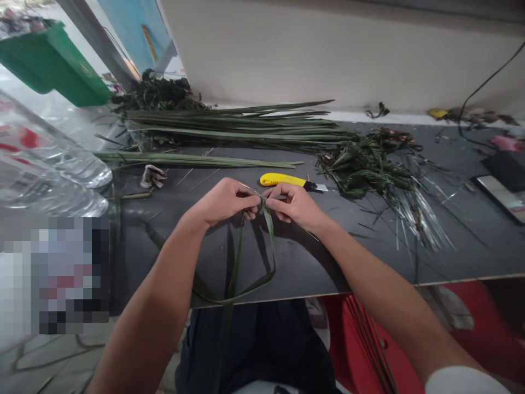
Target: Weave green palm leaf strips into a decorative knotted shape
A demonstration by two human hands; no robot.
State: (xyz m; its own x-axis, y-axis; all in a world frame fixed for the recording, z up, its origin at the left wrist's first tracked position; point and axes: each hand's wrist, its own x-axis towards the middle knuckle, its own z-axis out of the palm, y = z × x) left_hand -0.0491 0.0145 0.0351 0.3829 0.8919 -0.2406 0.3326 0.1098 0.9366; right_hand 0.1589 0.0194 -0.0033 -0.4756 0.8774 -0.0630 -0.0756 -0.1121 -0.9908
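Observation:
My left hand point(229, 203) and my right hand point(293, 205) meet over the middle of the dark table, fingertips pinched together. Between them they grip a long green leaf strip point(269, 230), which looks folded or knotted where the fingers press. Its loose length loops down to the table's front edge, and another end hangs below my left hand. A thin wire or stick seems to run along the fingers, too fine to make out. Just behind my right hand lies a yellow utility knife point(283, 179) with its blade out, touching neither hand.
Long green leaves point(238, 128) lie along the back. Woven leaf pieces point(365, 167) and clear thin strips point(422, 213) are at right, near a phone point(502, 197). Water bottles point(53, 164) stand at left, a green bin point(53, 63) behind. A red stool point(394, 355) is below.

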